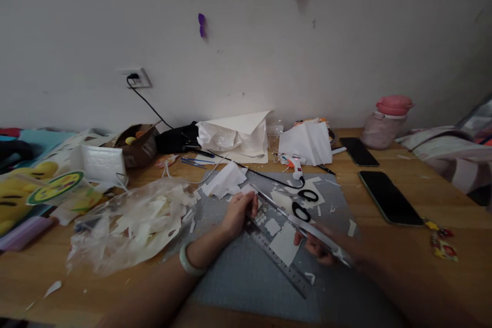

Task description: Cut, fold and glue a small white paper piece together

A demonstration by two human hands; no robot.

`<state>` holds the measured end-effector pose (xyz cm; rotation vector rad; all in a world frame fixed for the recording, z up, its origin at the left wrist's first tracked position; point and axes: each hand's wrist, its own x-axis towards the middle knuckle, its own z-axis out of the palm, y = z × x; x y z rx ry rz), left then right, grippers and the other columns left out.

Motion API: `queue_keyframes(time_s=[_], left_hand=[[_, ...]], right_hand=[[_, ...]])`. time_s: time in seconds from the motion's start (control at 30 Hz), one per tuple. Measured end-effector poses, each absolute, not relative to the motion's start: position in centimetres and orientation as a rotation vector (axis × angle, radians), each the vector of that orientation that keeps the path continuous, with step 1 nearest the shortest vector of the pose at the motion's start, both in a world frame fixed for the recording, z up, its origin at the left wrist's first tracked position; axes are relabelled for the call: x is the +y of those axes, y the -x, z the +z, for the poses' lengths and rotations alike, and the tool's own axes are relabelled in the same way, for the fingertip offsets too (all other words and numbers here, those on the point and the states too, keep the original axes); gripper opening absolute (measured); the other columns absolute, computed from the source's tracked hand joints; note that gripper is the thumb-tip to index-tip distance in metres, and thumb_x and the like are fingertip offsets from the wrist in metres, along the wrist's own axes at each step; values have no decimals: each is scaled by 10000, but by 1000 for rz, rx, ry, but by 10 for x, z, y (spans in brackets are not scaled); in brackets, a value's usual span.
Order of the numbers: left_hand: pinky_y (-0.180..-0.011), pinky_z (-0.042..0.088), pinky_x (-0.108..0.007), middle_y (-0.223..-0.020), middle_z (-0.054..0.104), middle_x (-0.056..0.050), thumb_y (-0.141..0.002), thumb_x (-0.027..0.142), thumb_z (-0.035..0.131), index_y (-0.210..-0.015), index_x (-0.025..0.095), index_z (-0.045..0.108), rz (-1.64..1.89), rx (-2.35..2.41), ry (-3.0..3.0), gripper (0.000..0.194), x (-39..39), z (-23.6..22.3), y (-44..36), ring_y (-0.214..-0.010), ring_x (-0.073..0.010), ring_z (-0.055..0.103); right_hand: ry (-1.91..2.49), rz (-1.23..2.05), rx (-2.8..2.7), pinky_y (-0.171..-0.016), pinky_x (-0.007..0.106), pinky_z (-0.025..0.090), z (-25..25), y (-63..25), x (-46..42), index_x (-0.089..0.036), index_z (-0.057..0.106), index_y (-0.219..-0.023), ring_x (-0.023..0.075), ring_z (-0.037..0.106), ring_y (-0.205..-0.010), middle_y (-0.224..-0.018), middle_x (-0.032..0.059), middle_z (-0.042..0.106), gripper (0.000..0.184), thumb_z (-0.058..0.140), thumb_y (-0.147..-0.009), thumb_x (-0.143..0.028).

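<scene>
My left hand [239, 211], with a pale bangle on its wrist, pinches a small piece of white paper [249, 189] over the grey cutting mat [230, 277]. My right hand [318, 247] is closed around a long, slim silver tool [313, 229]; whether it is a knife or tweezers I cannot tell. Its thin tip reaches up and left to the paper by my left fingers. A metal ruler [279, 260] lies slanted between my hands, with a white paper piece [285, 244] beside it. Scissors with black handles [301, 211] lie just beyond my right hand.
A white glue gun [296, 168] with a black cord lies behind the mat. Left is a clear plastic bag [103, 246] of paper scraps. Two phones [390, 198] [359, 151] and a pink bottle [384, 125] stand right. Folded white paper [249, 136] leans near the wall.
</scene>
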<state>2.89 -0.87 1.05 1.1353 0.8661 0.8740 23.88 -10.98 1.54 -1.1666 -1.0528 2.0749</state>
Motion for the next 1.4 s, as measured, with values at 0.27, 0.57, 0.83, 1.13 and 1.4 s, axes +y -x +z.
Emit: queue_keyframes(time_s=[0.27,0.57,0.83,1.13,1.4], left_hand=[[-461,233,-252,-356,388,43,-716,384,482,-450,201,394,866,793,-1076,334,-7,9,-30,-392,-90,326],[-459,230,-257,-366,313,57,-746,390,448,-433,207,316,802,761,-1142,386,-8,11,-28,-378,-73,299],[-440,226,-230,-362,375,53,-712,417,528,-451,189,387,829,811,-1133,374,-7,9,-28,-379,-70,311],[-440,250,-236,-359,456,19,-711,414,500,-496,163,565,812,872,-1154,337,-8,9,-28,-376,-94,367],[-458,253,-251,-354,437,14,-721,391,485,-460,178,532,826,870,-1166,340,-8,9,-27,-392,-102,359]], right_hand=[[1059,2253,-905,-313,152,63,17,-249,-108,-171,532,-887,1,149,-352,-512,-111,316,541,608,-646,-649],[959,2303,-948,-329,129,111,8,-255,-107,-129,553,-909,-5,176,-394,-535,-93,351,434,655,-713,-502],[973,2349,-997,-310,128,122,8,-256,-103,-147,533,-916,-8,199,-360,-519,-104,355,367,653,-730,-439],[999,2321,-996,-333,142,103,9,-254,-104,-135,553,-905,4,175,-392,-531,-90,327,380,565,-776,-493],[1031,2274,-1035,-326,125,126,14,-252,-105,-148,541,-879,5,165,-390,-513,-105,325,341,636,-731,-440]])
